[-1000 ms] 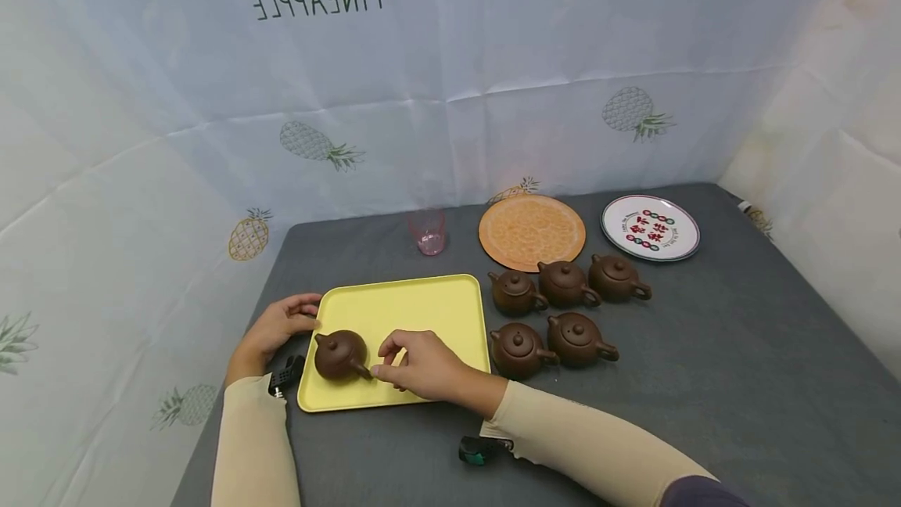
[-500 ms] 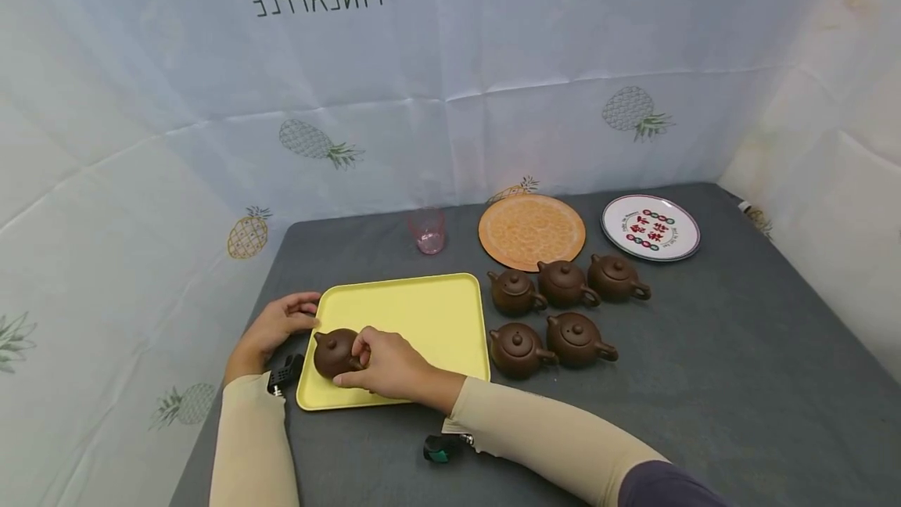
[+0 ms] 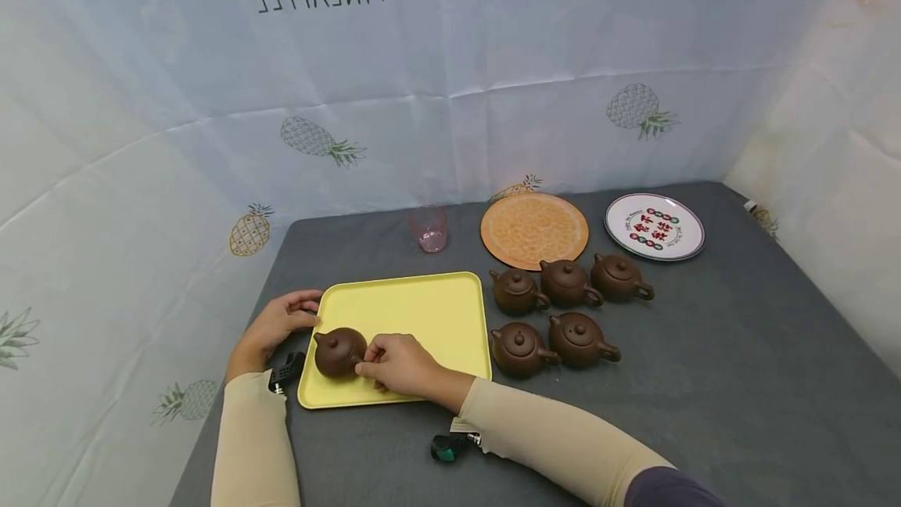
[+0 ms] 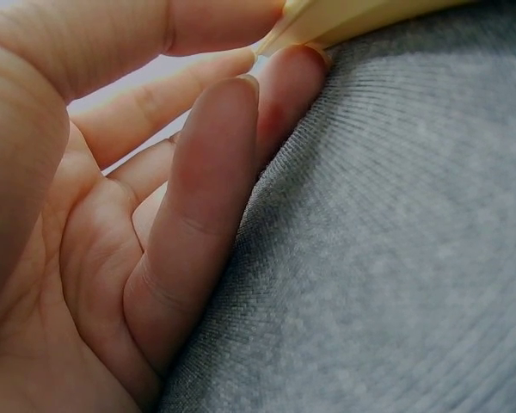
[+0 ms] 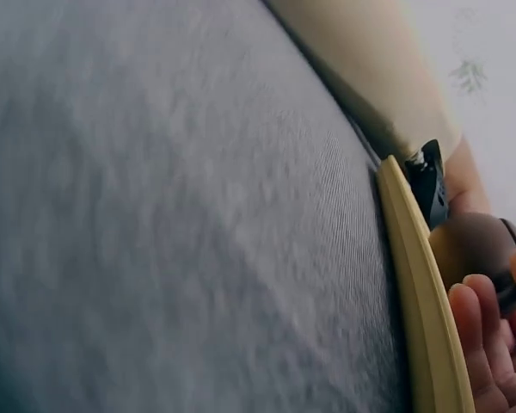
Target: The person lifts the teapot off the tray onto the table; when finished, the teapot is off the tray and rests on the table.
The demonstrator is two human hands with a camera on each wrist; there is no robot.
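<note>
On the yellow tray (image 3: 422, 307), near its front left corner, a brown teapot (image 3: 337, 352) stands upright, spout to the left and handle to the right. My right hand (image 3: 403, 366) pinches the teapot's handle between thumb and forefinger, mostly covering it. In the right wrist view, the teapot (image 5: 475, 244) shows behind the tray's rim (image 5: 426, 301), with fingers close against it. My left hand (image 3: 274, 329) rests at the tray's left edge. Its loosely bent fingers (image 4: 208, 163) meet the tray's rim (image 4: 353, 19) in the left wrist view.
Several more brown teapots (image 3: 579, 339) stand in two rows right of the tray. Behind them lie an orange round mat (image 3: 533, 231) and a white plate (image 3: 655, 226) with red characters. A pink clear glass (image 3: 431, 230) stands behind the tray on the grey cloth (image 3: 711, 366).
My right hand first moves left over the teapot's handle, then draws back slightly right with its fingertips at the handle. The left hand and tray stay in place.
</note>
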